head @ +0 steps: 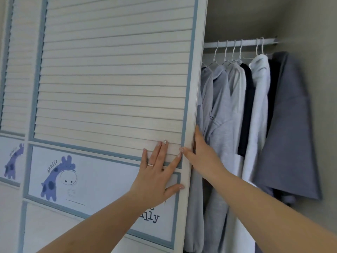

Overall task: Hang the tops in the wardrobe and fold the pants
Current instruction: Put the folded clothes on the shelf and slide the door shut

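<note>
- The left hand lies flat on the wardrobe door, fingers straight and spread.
- The right hand grips the door's edge at centre frame, thumb in front, fingers hidden behind.
- The tops hang lengthwise downward from the rail, right of frame.

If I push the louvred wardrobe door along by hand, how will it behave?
The louvred door looks like a stiff framed panel, so it should move as one piece, probably sliding sideways. The left hand lies flat on its face and may slip; the right hand, wrapped around its edge, likely gives surer control.
</note>
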### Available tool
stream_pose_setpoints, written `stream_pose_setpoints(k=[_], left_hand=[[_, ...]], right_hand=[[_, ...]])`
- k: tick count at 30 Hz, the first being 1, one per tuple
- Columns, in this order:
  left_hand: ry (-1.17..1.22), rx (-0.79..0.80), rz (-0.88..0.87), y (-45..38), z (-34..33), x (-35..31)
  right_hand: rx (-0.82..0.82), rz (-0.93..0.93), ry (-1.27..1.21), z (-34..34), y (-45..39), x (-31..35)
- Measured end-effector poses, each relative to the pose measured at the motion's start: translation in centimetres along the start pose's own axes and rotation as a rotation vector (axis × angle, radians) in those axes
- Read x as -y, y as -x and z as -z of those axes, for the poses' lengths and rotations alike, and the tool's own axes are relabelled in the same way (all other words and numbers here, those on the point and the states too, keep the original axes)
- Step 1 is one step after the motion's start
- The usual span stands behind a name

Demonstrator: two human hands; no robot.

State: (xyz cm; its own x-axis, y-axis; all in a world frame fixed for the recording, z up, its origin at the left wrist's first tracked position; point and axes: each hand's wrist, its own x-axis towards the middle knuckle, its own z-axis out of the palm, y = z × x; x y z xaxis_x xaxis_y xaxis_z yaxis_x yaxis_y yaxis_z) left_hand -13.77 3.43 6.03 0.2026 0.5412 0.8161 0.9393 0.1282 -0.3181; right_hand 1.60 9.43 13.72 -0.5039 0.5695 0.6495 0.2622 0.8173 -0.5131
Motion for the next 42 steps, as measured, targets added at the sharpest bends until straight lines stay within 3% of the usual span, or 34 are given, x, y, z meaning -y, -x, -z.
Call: stream_pose_setpoints(k=[4,8,11,14,16,19,31,42], left_hand=[[0.021,-0.033,-0.018,-1.3,0.0,-4.1],[0.030,-0.047,-0.035,-2.6,0.1,-8.4],[0.042,-0.059,-0.028,-3.6,0.3,-11.4],[0.061,-0.081,-0.019,-4.5,0.4,-14.3],[0.069,-0.088,-0.010,-5.1,0.5,-16.2],[0.081,-0.096,-0.007,-6.0,0.8,-19.1],[0.141,-0.119,0.008,-8.4,1.3,-26.2],[0.133,-0.108,0.014,-8.6,1.4,-26.9]], right_hand=[[-0.039,-0.003,-0.013,3.6,2.0,-1.7],[-0.090,-0.067,0.179,7.3,4.0,-3.2],[-0.226,0.017,0.511,9.4,5.7,-3.7],[-0.323,0.234,0.961,12.2,7.2,-3.6],[-0.266,0.323,1.248,14.0,7.7,-3.5],[-0.061,0.218,1.526,16.2,8.5,-3.9],[0.003,0.087,1.645,21.3,11.5,-5.9],[0.001,0.052,1.601,22.0,11.8,-6.1]])
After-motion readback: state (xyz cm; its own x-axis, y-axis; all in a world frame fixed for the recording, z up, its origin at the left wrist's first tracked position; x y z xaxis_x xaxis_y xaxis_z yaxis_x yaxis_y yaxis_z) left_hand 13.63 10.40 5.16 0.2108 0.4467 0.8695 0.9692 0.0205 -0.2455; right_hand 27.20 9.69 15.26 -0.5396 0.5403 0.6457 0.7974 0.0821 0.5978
